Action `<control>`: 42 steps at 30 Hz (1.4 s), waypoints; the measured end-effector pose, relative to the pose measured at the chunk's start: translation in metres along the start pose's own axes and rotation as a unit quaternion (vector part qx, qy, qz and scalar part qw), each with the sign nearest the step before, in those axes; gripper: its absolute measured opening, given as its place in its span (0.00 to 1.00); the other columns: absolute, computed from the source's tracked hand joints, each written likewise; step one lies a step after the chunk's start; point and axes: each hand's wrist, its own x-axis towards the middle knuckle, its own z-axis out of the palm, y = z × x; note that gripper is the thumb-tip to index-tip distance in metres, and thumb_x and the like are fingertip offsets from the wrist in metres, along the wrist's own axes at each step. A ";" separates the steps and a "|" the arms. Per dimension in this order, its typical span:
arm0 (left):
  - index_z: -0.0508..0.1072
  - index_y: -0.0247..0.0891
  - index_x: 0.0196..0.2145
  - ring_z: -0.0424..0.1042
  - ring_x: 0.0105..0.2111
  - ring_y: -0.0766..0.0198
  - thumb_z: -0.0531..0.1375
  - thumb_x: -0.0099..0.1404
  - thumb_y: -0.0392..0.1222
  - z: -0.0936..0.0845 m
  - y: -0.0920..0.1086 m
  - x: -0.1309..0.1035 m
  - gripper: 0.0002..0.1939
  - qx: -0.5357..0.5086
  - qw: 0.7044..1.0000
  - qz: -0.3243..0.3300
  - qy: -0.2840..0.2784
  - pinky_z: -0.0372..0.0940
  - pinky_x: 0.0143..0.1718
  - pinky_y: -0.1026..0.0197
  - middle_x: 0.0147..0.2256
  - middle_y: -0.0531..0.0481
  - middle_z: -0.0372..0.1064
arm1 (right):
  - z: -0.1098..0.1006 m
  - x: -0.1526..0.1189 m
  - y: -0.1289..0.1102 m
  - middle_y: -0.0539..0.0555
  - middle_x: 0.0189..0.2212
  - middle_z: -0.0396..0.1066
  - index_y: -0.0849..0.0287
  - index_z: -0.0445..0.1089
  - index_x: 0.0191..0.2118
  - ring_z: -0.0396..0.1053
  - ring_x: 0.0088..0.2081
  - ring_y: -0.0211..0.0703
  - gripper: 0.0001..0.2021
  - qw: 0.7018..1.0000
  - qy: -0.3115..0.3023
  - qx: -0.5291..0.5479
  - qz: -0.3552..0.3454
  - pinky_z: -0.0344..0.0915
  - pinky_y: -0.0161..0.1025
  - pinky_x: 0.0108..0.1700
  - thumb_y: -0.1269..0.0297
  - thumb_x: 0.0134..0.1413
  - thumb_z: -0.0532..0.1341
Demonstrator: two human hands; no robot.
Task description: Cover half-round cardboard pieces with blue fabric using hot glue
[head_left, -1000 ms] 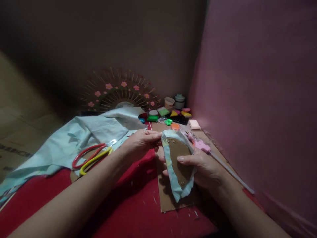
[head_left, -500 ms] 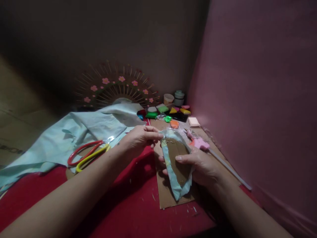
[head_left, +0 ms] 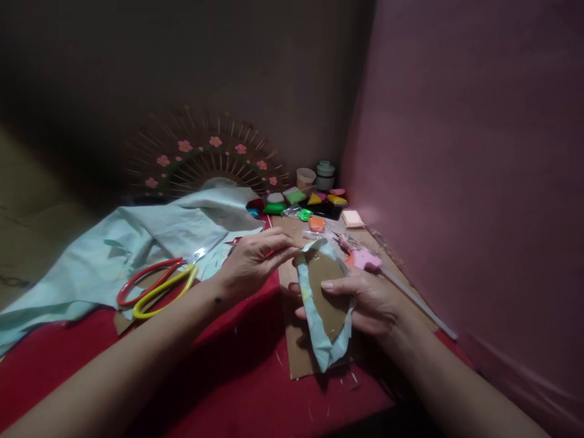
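Observation:
My right hand (head_left: 367, 299) grips a cardboard piece (head_left: 329, 298) with a rounded outline, its thumb pressed on the bare brown face and the fingers behind. Light blue patterned fabric (head_left: 310, 316) is folded over the edge of this piece all round, with a loose, uneven border. At the upper left of the piece, my left hand (head_left: 258, 258) pinches the fabric edge between thumb and fingertips. Below the held piece lies a flat cardboard sheet (head_left: 296, 359) on the red table cover (head_left: 219, 377).
Scissors (head_left: 159, 289) with red and yellow handles lie by a large light blue cloth (head_left: 123, 237). A pink glue gun (head_left: 365, 258) with a pale glue stick (head_left: 420, 302) lies right. Several colourful clay packets (head_left: 294, 196) and a flower-decorated fan shape (head_left: 205, 152) are behind.
My left fingers have shifted slightly along the fabric's upper-left edge, and the fabric there lies closer over the cardboard. The whole view has moved a little. My right hand keeps its grip.

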 end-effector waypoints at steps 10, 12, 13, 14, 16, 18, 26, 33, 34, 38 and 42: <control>0.66 0.37 0.57 0.64 0.55 0.55 0.53 0.68 0.35 0.009 -0.011 -0.010 0.20 0.132 0.975 0.176 -0.010 0.61 0.54 0.51 0.56 0.35 0.63 | -0.004 0.000 -0.003 0.54 0.29 0.76 0.65 0.67 0.44 0.75 0.30 0.43 0.17 0.999 -0.007 -0.006 -0.039 0.72 0.49 0.44 0.78 0.44 0.60; 0.65 0.38 0.58 0.61 0.57 0.53 0.56 0.66 0.35 0.011 -0.013 -0.010 0.22 0.146 0.969 0.201 0.000 0.61 0.54 0.49 0.58 0.34 0.60 | -0.004 -0.001 -0.004 0.54 0.29 0.76 0.64 0.68 0.43 0.75 0.30 0.42 0.17 0.999 -0.004 -0.003 -0.044 0.72 0.45 0.42 0.78 0.43 0.61; 0.64 0.39 0.59 0.60 0.58 0.51 0.58 0.65 0.36 0.011 -0.012 -0.010 0.24 0.147 0.967 0.208 0.004 0.60 0.55 0.47 0.60 0.35 0.58 | -0.004 -0.002 -0.004 0.55 0.30 0.76 0.64 0.68 0.43 0.75 0.30 0.42 0.18 0.999 -0.003 -0.002 -0.047 0.72 0.44 0.42 0.79 0.43 0.61; 0.65 0.41 0.58 0.58 0.59 0.50 0.59 0.65 0.37 0.010 -0.011 -0.010 0.24 0.140 0.968 0.209 0.007 0.59 0.56 0.46 0.61 0.36 0.56 | -0.004 -0.002 -0.004 0.55 0.30 0.76 0.64 0.68 0.44 0.75 0.31 0.42 0.18 0.999 -0.003 -0.001 -0.049 0.72 0.44 0.42 0.78 0.42 0.62; 0.69 0.44 0.55 0.57 0.59 0.50 0.59 0.65 0.39 0.007 -0.005 -0.010 0.20 0.094 0.978 0.186 0.009 0.59 0.56 0.45 0.62 0.39 0.54 | -0.004 -0.003 -0.005 0.55 0.33 0.77 0.62 0.67 0.46 0.76 0.32 0.43 0.20 0.999 -0.007 0.000 -0.052 0.72 0.46 0.42 0.78 0.43 0.62; 0.74 0.44 0.49 0.60 0.57 0.51 0.57 0.66 0.40 0.003 0.002 -0.009 0.15 0.022 0.991 0.133 0.021 0.59 0.56 0.48 0.61 0.42 0.55 | -0.004 -0.004 -0.005 0.55 0.36 0.76 0.59 0.64 0.50 0.76 0.36 0.46 0.24 0.998 -0.011 0.002 -0.060 0.72 0.50 0.44 0.77 0.44 0.62; 0.77 0.38 0.35 0.67 0.31 0.65 0.59 0.64 0.45 0.003 0.013 0.000 0.09 -0.140 0.967 -0.175 0.119 0.62 0.35 0.63 0.30 0.51 0.71 | -0.004 -0.006 -0.004 0.59 0.38 0.76 0.59 0.59 0.55 0.77 0.35 0.48 0.27 0.998 -0.030 -0.031 -0.047 0.74 0.51 0.40 0.75 0.47 0.62; 0.75 0.36 0.23 0.63 0.23 0.69 0.62 0.60 0.47 0.006 0.014 0.005 0.14 -0.240 0.938 -0.250 -0.009 0.56 0.26 0.66 0.21 0.54 0.67 | 0.000 -0.004 0.001 0.57 0.41 0.75 0.58 0.60 0.55 0.75 0.40 0.49 0.29 0.997 -0.054 -0.022 -0.052 0.74 0.53 0.41 0.79 0.44 0.62; 0.75 0.36 0.22 0.63 0.23 0.69 0.63 0.59 0.47 0.005 0.015 0.005 0.13 -0.236 0.939 -0.250 -0.018 0.56 0.26 0.65 0.20 0.54 0.67 | 0.001 -0.004 0.001 0.57 0.41 0.75 0.58 0.60 0.55 0.75 0.40 0.49 0.30 0.997 -0.052 -0.021 -0.047 0.74 0.53 0.41 0.79 0.44 0.62; 0.75 0.36 0.22 0.61 0.22 0.69 0.64 0.57 0.46 0.005 0.015 0.003 0.12 -0.221 0.939 -0.262 -0.019 0.54 0.26 0.64 0.20 0.54 0.66 | 0.003 -0.005 0.002 0.57 0.41 0.74 0.57 0.59 0.55 0.75 0.41 0.49 0.30 0.998 -0.047 -0.021 -0.042 0.74 0.54 0.42 0.78 0.43 0.63; 0.74 0.37 0.21 0.59 0.20 0.69 0.66 0.54 0.47 0.004 0.007 0.002 0.12 -0.243 0.924 -0.293 -0.039 0.52 0.23 0.64 0.18 0.55 0.64 | 0.000 -0.004 0.003 0.58 0.39 0.74 0.59 0.62 0.52 0.75 0.41 0.50 0.27 0.998 -0.045 -0.032 -0.019 0.74 0.53 0.42 0.78 0.43 0.63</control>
